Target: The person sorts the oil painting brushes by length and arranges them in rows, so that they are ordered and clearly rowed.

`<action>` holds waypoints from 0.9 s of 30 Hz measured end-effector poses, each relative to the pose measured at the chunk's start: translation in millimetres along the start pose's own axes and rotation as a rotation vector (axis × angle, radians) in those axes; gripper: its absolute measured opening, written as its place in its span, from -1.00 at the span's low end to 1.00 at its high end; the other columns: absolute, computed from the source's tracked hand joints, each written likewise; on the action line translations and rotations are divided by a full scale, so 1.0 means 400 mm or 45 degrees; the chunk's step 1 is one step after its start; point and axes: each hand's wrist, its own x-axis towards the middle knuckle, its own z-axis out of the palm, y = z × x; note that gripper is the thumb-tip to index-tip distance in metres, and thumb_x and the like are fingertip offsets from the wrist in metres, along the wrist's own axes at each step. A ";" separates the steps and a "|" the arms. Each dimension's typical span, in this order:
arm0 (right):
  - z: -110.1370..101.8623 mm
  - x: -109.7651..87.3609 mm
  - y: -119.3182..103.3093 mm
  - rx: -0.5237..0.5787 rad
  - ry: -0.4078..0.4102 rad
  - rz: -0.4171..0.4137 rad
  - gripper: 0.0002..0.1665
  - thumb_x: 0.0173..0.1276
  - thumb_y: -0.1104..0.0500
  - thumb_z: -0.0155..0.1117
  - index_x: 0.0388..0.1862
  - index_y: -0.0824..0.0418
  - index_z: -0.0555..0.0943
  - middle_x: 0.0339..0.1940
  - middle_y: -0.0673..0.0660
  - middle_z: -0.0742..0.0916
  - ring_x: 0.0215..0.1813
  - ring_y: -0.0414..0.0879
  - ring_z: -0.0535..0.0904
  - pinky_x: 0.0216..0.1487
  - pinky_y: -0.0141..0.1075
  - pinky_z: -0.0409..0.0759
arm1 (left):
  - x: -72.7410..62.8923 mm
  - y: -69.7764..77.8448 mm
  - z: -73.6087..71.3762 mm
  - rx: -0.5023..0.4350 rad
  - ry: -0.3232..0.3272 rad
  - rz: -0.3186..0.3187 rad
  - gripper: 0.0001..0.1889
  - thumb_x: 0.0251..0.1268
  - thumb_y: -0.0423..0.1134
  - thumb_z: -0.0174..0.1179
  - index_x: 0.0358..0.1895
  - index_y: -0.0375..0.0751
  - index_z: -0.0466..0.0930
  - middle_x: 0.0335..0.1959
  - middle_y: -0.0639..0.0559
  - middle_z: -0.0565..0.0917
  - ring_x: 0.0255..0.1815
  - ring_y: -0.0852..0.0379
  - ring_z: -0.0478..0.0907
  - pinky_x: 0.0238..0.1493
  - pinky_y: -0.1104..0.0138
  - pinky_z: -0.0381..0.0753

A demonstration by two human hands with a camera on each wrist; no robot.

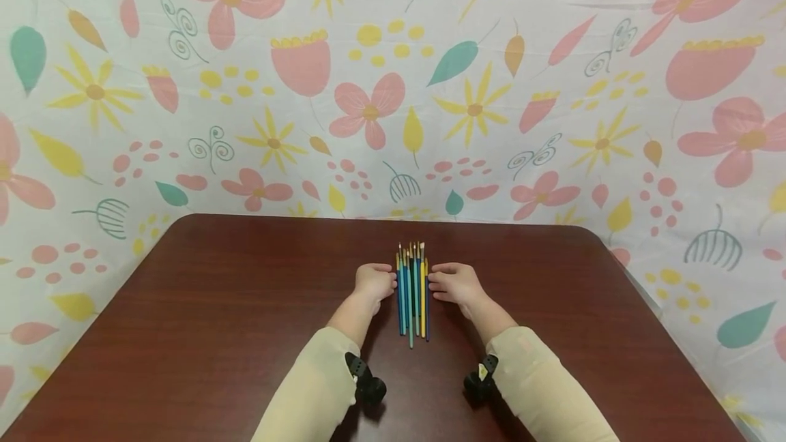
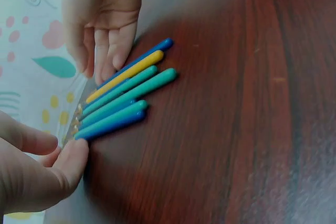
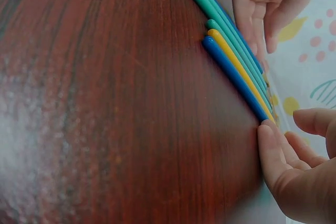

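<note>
Several paintbrushes with blue, green and yellow handles lie side by side on the dark wooden table, bristles pointing away from me. On their left side is my left hand, fingertips right at the outermost blue handle. My right hand sits across from it, its fingertips at the blue handle on the right edge of the bundle. Handle ends of uneven length show in the left wrist view, where a yellow handle lies beside a blue one. In the right wrist view, the thumb and fingers are spread apart beside the handles.
The brown table has rounded far corners. Behind it hangs a white cloth printed with flowers and leaves. A small black camera is strapped to the left sleeve, and another black camera to the right one.
</note>
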 end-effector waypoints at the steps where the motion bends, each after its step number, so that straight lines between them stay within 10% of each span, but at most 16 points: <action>1: -0.001 0.000 0.001 -0.001 0.004 0.004 -0.55 0.39 0.24 0.11 0.21 0.41 0.44 0.09 0.40 0.60 -0.11 -0.02 0.67 -0.12 -0.20 0.69 | 0.002 -0.001 -0.002 -0.016 -0.004 -0.012 -0.71 0.27 -0.51 0.08 0.06 -0.42 0.50 -0.03 -0.30 0.64 -0.18 0.01 0.64 -0.14 0.27 0.68; 11: 0.000 -0.001 0.002 0.017 0.015 0.014 -0.56 0.39 0.26 0.13 0.20 0.43 0.44 0.11 0.41 0.59 -0.09 0.00 0.68 -0.07 -0.18 0.69 | 0.017 -0.003 -0.016 -0.032 -0.029 -0.004 -0.68 0.14 -0.52 0.22 0.00 -0.44 0.53 -0.19 -0.29 0.68 -0.42 0.15 0.63 -0.37 0.38 0.69; 27: 0.004 0.007 0.010 0.028 0.031 0.033 -0.58 0.35 0.25 0.19 0.15 0.41 0.48 0.04 0.38 0.63 -0.17 -0.09 0.68 -0.06 -0.17 0.68 | 0.012 -0.017 0.016 0.519 0.132 0.256 -0.80 -0.04 -0.30 0.44 -0.37 -0.25 0.61 -0.35 -0.12 0.61 -0.32 0.02 0.54 -0.31 0.21 0.65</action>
